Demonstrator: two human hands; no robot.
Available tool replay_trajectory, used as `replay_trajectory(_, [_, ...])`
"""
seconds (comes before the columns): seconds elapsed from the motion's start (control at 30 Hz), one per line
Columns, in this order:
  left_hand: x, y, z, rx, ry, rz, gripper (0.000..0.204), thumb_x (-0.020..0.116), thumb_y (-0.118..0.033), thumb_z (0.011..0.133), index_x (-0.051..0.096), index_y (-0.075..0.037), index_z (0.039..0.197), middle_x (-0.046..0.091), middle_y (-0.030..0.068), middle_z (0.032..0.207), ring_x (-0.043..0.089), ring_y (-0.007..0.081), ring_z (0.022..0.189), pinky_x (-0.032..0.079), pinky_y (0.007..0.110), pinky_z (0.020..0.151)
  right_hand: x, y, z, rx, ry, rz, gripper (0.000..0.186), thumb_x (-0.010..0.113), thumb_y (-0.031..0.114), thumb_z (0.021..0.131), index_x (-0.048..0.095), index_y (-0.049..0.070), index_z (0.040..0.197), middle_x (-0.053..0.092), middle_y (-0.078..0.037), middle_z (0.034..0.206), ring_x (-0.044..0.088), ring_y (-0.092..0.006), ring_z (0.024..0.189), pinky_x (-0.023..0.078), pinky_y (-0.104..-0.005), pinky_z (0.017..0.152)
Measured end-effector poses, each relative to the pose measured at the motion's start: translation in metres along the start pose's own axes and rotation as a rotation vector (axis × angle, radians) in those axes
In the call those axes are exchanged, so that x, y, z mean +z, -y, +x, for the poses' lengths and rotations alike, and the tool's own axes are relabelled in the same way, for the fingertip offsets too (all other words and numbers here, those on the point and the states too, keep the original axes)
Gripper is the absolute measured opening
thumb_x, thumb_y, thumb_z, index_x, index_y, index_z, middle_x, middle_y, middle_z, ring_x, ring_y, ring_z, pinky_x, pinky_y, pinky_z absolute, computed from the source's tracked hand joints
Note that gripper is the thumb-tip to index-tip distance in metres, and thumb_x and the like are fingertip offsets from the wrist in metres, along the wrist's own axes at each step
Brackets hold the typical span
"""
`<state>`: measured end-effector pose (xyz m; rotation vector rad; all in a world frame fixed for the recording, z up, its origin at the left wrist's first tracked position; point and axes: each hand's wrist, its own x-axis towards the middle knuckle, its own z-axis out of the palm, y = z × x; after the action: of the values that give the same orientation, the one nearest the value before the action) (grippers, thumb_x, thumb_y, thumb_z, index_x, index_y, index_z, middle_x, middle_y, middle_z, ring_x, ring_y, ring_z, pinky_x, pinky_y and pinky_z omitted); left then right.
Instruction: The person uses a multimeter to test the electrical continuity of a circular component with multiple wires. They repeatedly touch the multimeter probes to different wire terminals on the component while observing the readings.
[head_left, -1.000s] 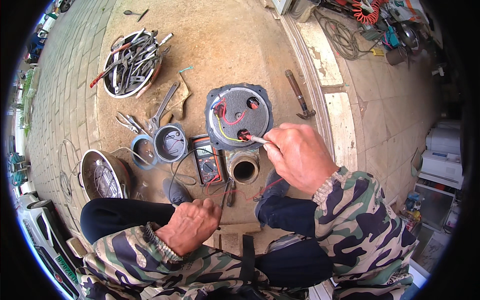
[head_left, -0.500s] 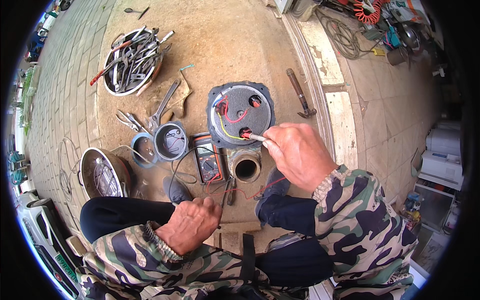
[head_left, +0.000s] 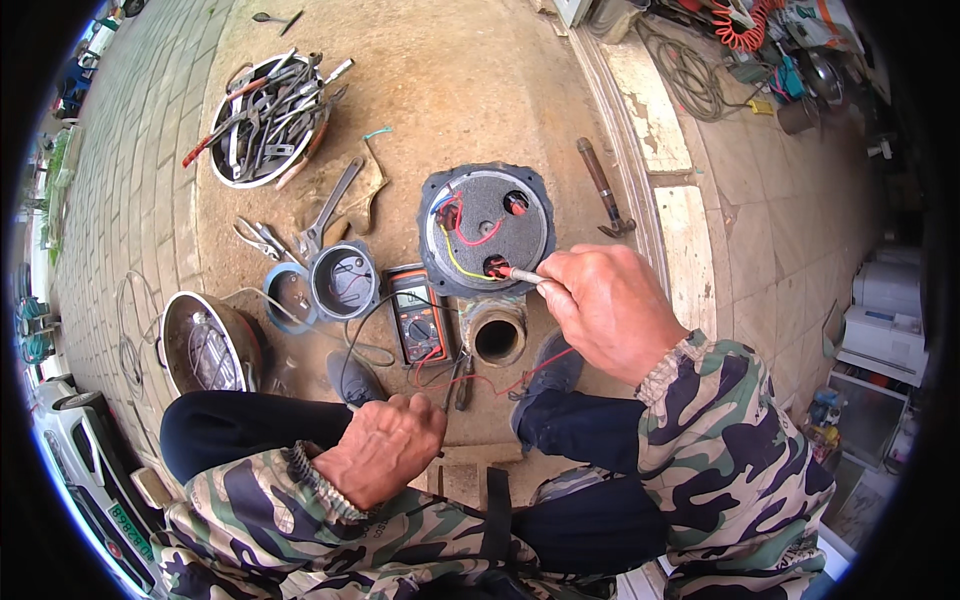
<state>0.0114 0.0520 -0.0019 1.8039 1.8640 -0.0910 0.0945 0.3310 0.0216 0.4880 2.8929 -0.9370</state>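
Note:
My right hand (head_left: pixel 605 305) is closed on a slim pale tool (head_left: pixel 530 277), its tip at red-sleeved wiring in the lower hole of a round grey plate (head_left: pixel 480 205). This plate sits in a cast housing (head_left: pixel 434 260) with red, yellow and blue wires, above a pipe opening (head_left: pixel 518 340). My left hand (head_left: pixel 385 445) is closed low before my left knee, around something thin that I cannot make out; black lead runs toward it. Left of the housing lies an orange-and-black multimeter (head_left: pixel 421 325) with red and black leads, beside a small grey pot (head_left: pixel 320 285).
A bowl of tools (head_left: pixel 265 140) stands at upper left, a wrench (head_left: pixel 335 195) and pliers (head_left: pixel 255 240) below it. A metal pot (head_left: pixel 175 340) is left, a hammer (head_left: pixel 600 185) right by a door track (head_left: pixel 660 220). A hose coil (head_left: pixel 690 80) and car (head_left: pixel 85 440) edge the view.
The housing, my right hand and surrounding items appear slightly farther right or higher in view, seemingly from head movement. Both hands keep their grips; the tool's tip stays at the lower hole.

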Motion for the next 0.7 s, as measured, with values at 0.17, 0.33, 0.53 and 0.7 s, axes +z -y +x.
replay_trajectory(0.17, [0.0012,0.0001,-0.0006,-0.003,-0.010,0.006,0.009,0.064,-0.011,0.086,0.065,-0.003,0.091,0.062,0.0094,0.084,0.069,0.0224,0.078,0.056,0.035,0.059,0.0024,-0.0009,0.0020,-0.029,0.013,0.009,0.011,0.069,0.009,0.092,0.072,-0.001,0.091,0.071,-0.023,0.085,0.071,-0.0444,0.085,0.056,-0.0533,0.079])
replay_trajectory(0.33, [0.0034,0.0006,-0.0013,0.002,-0.025,-0.002,0.009,0.063,-0.010,0.086,0.064,-0.003,0.091,0.063,0.0099,0.084,0.069,0.0227,0.078,0.056,0.036,0.060,-0.0019,0.0014,0.0008,-0.012,0.024,0.000,0.010,0.070,0.009,0.091,0.073,-0.001,0.090,0.070,-0.023,0.086,0.070,-0.0440,0.085,0.056,-0.0527,0.079])
replay_trajectory(0.53, [0.0008,0.0001,-0.0005,-0.002,0.003,-0.005,0.010,0.063,-0.011,0.087,0.065,-0.002,0.092,0.063,0.0105,0.085,0.070,0.0237,0.078,0.056,0.037,0.061,-0.0044,0.0036,0.0020,-0.005,0.047,-0.016,0.010,0.071,0.009,0.090,0.073,-0.001,0.090,0.070,-0.023,0.086,0.070,-0.0438,0.086,0.056,-0.0526,0.079])
replay_trajectory(0.7, [0.0048,0.0004,-0.0017,-0.005,-0.005,-0.005,0.010,0.063,-0.011,0.088,0.065,-0.002,0.092,0.063,0.0105,0.085,0.070,0.0237,0.078,0.056,0.037,0.060,-0.0035,0.0015,0.0025,0.020,0.049,-0.016,0.010,0.072,0.010,0.091,0.074,0.000,0.092,0.070,-0.023,0.087,0.070,-0.0437,0.086,0.056,-0.0528,0.078])
